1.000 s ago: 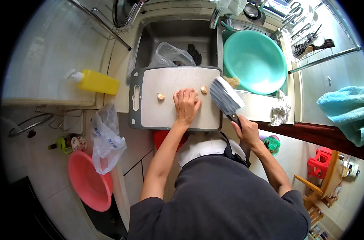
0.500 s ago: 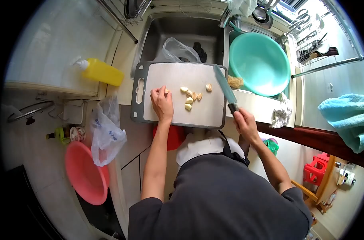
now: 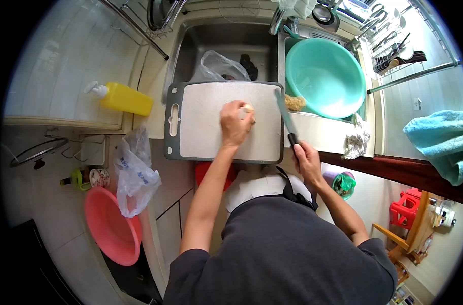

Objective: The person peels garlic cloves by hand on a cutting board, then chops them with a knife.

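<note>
On the grey-rimmed cutting board (image 3: 201,122), my left hand (image 3: 235,123) is curled round several garlic cloves (image 3: 249,108), some of which show at its fingertips and right side. My right hand (image 3: 307,161) grips the black handle of a cleaver (image 3: 285,114). The cleaver's blade is turned nearly edge-on and points away from me, over the right edge of the board. The blade is apart from the garlic. How many cloves lie under my left hand is hidden.
Behind the board is a metal sink (image 3: 226,40) with a plastic bag (image 3: 219,66). A green basin (image 3: 325,79) stands at the right, with a tan scrubber (image 3: 294,103) beside it. A yellow bottle (image 3: 126,98) lies left of the board.
My left hand has moved right from the board's left part, and the cloves spread there are now gathered at it. The cleaver stays in my right hand, its blade slightly more upright.
</note>
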### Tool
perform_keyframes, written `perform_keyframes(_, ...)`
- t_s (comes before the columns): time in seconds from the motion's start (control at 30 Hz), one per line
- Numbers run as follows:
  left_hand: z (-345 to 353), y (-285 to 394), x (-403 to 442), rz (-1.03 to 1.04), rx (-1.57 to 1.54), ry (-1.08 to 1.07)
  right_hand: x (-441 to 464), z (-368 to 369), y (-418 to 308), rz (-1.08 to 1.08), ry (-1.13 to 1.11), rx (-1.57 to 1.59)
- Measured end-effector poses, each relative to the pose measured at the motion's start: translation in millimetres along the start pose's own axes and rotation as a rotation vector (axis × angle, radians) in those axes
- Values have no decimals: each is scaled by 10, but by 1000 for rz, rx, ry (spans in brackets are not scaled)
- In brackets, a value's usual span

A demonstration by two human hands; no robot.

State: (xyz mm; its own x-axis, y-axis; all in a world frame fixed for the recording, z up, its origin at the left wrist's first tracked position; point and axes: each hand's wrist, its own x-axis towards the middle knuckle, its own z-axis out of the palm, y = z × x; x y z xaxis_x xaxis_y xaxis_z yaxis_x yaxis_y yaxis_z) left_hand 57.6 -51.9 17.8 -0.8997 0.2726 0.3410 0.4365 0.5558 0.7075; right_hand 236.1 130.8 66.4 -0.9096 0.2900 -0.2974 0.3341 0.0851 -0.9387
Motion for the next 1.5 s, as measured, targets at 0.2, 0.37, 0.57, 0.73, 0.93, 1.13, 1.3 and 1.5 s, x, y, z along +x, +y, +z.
perform_keyframes(0.2, 415, 242, 19, 100, 99, -73, -46, -374, 39, -266, 106, -577)
perform_keyframes(0.37, 55, 97, -218, 113, 234, -40, 28, -355, 12, -449, 85, -814)
perform_keyframes(0.57, 13, -41, -302, 72, 295, 80, 124, 2, 155, -527, 23, -960)
perform_keyframes(0.73, -22, -61, -410, 74, 290, 60, 235, -64, 80, -454, -75, -850)
perform_keyframes(0.93, 51, 41, -169, 49, 272, 69, 193, -423, -256, -443, 154, -504)
perform_keyframes(1.13, 238, 154, 126, -84, 157, -2, 172, -561, 27, -535, 81, -702)
perform_keyframes(1.3, 418, 184, 198, 19, 90, -242, 201, -524, 286, -496, 83, -807)
perform_keyframes(1.5, 282, 70, 206, -91, -136, -307, 498, -704, 449, -599, -2, -1146)
